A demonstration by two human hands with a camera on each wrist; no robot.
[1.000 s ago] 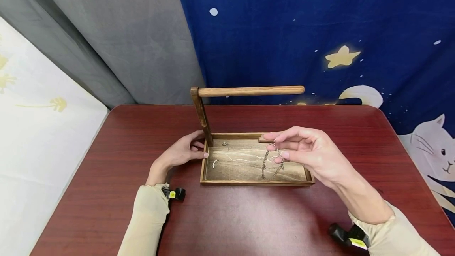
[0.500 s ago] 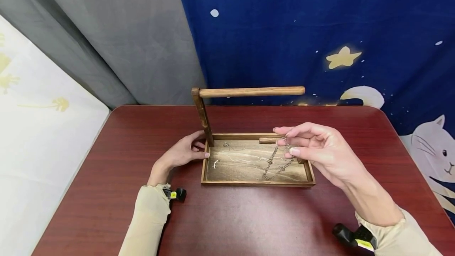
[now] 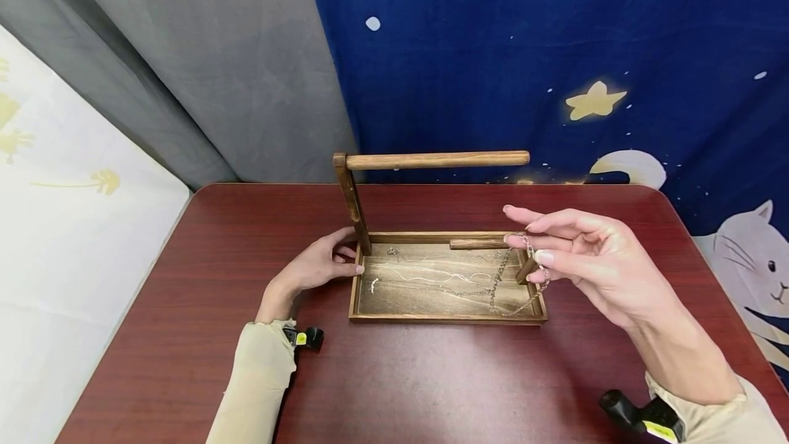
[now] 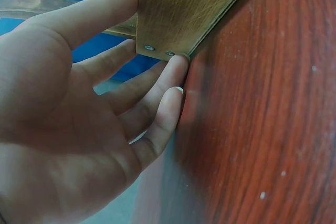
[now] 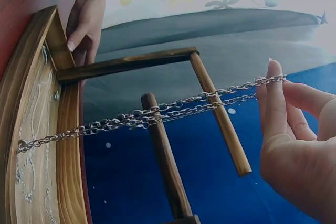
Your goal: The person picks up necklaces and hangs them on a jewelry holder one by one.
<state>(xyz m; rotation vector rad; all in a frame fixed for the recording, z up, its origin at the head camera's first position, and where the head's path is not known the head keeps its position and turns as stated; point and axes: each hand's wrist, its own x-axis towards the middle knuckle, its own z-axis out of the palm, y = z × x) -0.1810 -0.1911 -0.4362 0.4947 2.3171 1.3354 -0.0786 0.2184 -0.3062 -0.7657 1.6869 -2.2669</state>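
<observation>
My left hand holds the left end of a wooden jewelry stand's tray, thumb at the rim. In the left wrist view its fingers touch the outer wall near a lower corner. Over the tray's right end, my right hand pinches a silver chain necklace between thumb and fingers. The chain hangs in a loop, and its lower part reaches the tray. Thin pale chains and a small silvery piece lie on the tray floor.
A tall post at the tray's left carries a long upper bar. A shorter lower bar is at the right, on a short post. The red-brown table meets grey and blue curtains behind.
My right hand has moved to the right with the necklace, drawing the chain toward the tray's right end. The left hand has stayed on the tray.
</observation>
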